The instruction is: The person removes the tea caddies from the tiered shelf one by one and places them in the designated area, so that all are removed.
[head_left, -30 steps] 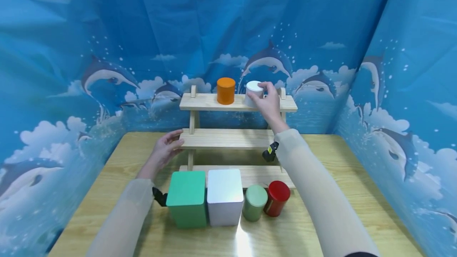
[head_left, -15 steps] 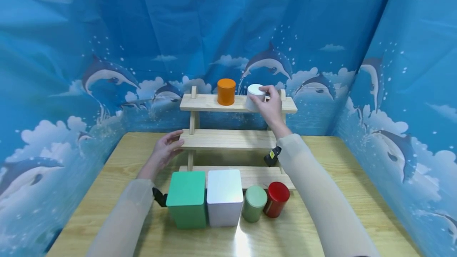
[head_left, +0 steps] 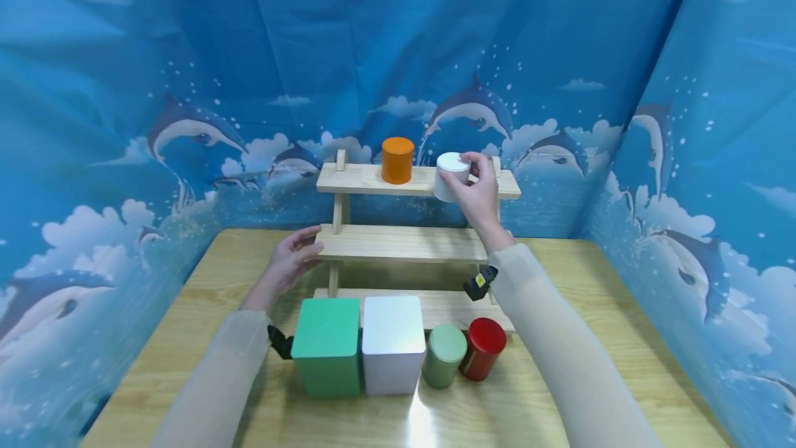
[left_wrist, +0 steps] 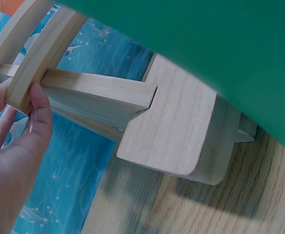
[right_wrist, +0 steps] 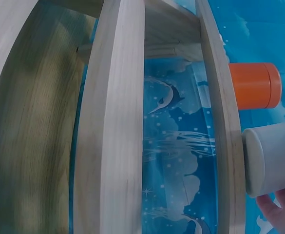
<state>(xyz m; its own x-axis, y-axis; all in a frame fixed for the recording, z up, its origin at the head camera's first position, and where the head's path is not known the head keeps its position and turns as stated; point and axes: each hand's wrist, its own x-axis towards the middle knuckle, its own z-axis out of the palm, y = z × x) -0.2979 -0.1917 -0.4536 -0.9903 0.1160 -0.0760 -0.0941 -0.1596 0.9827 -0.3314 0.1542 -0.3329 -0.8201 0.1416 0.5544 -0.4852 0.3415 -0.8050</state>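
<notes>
My right hand [head_left: 480,193] holds a white canister [head_left: 450,180] between thumb and fingers, at the front edge of the top board of a three-tier wooden shelf [head_left: 398,242]. In the right wrist view the canister [right_wrist: 276,156] lies close against that board's edge, its base showing. An orange canister [head_left: 396,160] stands on the same board, to the left. My left hand [head_left: 289,261] grips the left end of the middle board; the left wrist view shows its fingers [left_wrist: 41,112] pinching the board's end.
In front of the shelf stand a green box [head_left: 326,344], a white box [head_left: 392,344], a light green canister [head_left: 444,357] and a red canister [head_left: 482,350] on the wooden table [head_left: 560,393]. A blue dolphin-print curtain [head_left: 398,33] hangs behind and at both sides.
My right hand has drawn the white canister toward me and slightly right, from on the top board to its front edge. The left hand keeps its hold on the middle board.
</notes>
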